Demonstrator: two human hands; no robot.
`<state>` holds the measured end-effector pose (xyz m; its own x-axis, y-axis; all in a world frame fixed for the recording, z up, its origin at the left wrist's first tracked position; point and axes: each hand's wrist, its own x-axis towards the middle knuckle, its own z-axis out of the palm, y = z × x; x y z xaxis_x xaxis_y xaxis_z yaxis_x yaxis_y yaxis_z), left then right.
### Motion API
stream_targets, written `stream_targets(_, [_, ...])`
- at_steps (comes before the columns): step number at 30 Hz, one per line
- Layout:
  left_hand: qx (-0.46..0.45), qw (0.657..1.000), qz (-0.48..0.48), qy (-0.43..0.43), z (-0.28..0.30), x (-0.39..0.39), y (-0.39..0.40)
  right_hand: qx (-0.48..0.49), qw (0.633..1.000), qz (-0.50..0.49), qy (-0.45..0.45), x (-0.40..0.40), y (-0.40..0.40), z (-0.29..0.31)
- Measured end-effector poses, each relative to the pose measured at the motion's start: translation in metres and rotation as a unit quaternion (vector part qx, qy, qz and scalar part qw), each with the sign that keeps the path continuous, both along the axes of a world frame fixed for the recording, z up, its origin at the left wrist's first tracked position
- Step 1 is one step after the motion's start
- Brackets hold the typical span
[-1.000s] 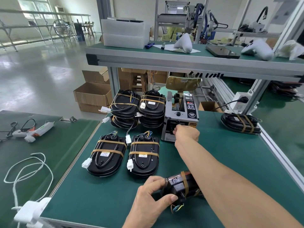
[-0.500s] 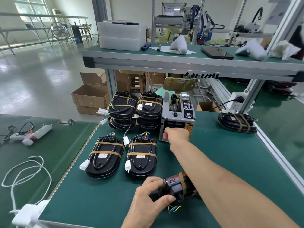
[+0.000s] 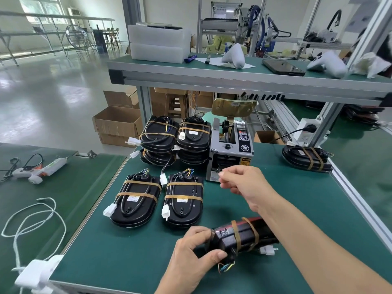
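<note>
The left hand (image 3: 195, 257) grips one end of a black, red-lensed lamp unit bound with tan tape bands (image 3: 241, 235). The unit lies on its side at the six o'clock edge of the green bench mat (image 3: 127, 262). At twelve o'clock from it, the right hand (image 3: 244, 183) pinches a short translucent strip of tape (image 3: 221, 179) between thumb and forefinger, at the mouth of the grey automatic tape dispenser (image 3: 230, 158). At ten o'clock, on the floor, stands an open brown cardboard box (image 3: 115, 122), its inside hidden from this angle.

Right hand (image 3: 244, 184) now away from the tape dispenser (image 3: 230, 153) mouth, nearer the body.
</note>
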<state>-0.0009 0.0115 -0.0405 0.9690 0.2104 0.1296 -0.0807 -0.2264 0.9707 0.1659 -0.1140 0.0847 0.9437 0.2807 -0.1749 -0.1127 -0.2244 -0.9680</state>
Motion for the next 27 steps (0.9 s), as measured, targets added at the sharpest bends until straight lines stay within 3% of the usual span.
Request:
stream_targets(5, [0.004,1.0,-0.001,0.001,-0.001,0.0,0.0,0.051,0.996,0.035,-0.061,-0.027,-0.032,0.014])
stream_targets(14, [0.0,1.0,-0.001,-0.008,-0.001,0.0,0.0,0.151,0.983,0.053,-0.086,-0.063,-0.058,0.034])
stream_targets(18, [-0.004,1.0,-0.004,-0.005,-0.002,0.0,0.001,0.129,0.986,0.048,-0.093,-0.067,-0.073,0.036])
stream_targets(21, [-0.007,1.0,-0.004,-0.004,-0.002,0.0,0.001,0.109,0.99,-0.012,-0.093,-0.068,-0.089,0.034])
stream_targets(27, [-0.007,1.0,-0.007,-0.002,-0.004,0.001,0.001,-0.037,0.995,-0.033,-0.083,-0.072,-0.118,0.012])
